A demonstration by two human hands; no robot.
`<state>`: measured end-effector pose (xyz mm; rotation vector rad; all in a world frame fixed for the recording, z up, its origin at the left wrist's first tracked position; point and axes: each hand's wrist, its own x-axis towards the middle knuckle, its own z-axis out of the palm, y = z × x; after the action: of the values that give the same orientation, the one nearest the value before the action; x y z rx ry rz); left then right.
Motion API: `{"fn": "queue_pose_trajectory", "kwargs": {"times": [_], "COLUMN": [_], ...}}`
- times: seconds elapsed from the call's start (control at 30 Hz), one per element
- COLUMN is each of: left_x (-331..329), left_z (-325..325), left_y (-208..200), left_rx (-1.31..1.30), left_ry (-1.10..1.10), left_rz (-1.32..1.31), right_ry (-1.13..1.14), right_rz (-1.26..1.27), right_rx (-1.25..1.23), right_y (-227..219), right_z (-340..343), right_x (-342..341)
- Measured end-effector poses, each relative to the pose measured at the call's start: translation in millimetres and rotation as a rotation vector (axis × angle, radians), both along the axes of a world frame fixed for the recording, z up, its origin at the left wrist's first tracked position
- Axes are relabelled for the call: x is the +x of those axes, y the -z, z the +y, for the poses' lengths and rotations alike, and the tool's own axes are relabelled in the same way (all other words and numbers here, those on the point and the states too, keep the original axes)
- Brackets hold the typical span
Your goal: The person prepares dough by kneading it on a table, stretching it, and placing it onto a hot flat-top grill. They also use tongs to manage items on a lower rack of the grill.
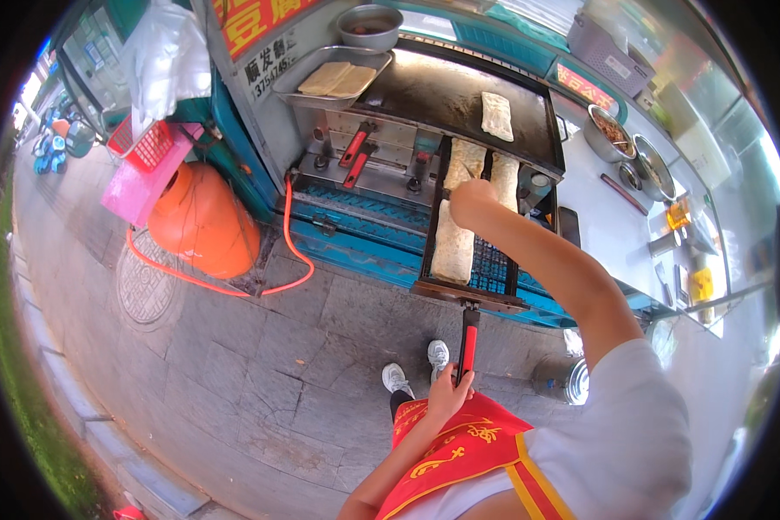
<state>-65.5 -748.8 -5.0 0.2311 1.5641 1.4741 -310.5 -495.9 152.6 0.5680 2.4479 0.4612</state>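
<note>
Below the griddle a long metal grill tray (479, 297) is pulled out, and my left hand (451, 392) is closed round its red and black handle (469, 340). Several browned rectangular flatbreads lie in the tray: a near one (452, 247), a far left one (466, 159) and a right one (504, 178). Over the far left bread hangs my right hand (475, 204), its fingers curled. A small dark tip shows by those fingers, but what they hold is mostly hidden. A paler flatbread (497, 117) rests on the griddle (425, 82).
An orange gas cylinder (204, 221) with an orange hose (299, 251) stands left. Behind it hangs a red basket (143, 147). Flat dough sheets sit in a metal tray (286, 91) beside a grey bowl (369, 39). Filling bowls (611, 134) stand right; a metal canister (563, 379) is on the ground.
</note>
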Motion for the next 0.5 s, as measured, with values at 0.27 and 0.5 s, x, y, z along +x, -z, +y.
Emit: {"fn": "queue_pose_trajectory", "kwargs": {"times": [0.27,0.5], "left_x": [4.6,-0.4], "left_z": [2.4,0.8], "left_y": [7.2,-4.8], "left_rx": [0.048,-0.002], "left_ry": [-0.008,-0.002], "left_rz": [-0.150,-0.181], "right_ry": [0.564,0.731], "right_rz": [0.679,0.803], "right_rx": [-0.287,-0.416], "right_y": [53.3,99.8], "right_z": [52.9,43.5], "right_x": [82.0,68.2]}}
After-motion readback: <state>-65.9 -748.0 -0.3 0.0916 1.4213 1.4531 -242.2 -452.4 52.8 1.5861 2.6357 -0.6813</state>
